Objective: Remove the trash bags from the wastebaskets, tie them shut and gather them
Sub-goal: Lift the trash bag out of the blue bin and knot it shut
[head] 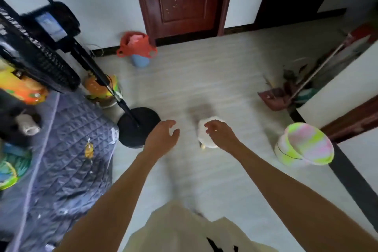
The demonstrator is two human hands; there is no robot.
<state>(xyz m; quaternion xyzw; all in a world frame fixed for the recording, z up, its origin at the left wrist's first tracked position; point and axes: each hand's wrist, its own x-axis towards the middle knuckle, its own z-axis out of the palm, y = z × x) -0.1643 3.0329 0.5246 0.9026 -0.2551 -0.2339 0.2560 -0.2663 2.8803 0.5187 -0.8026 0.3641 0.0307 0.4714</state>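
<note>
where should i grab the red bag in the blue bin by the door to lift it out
Take the red bag by its two handle loops, which hang out to either side over the rim of the blue bin. Come from above, one of the hands on each loop, then pull straight up: the bag's mouth faces upward and its body sits inside the bin.

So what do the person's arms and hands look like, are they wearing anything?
Both arms are bare all the way up, with no sleeves, gloves or watch showing. The left hand has nothing on it. The right hand seems to have a thin ring on one finger. Lower down is a pale cream top with black marks.
</note>
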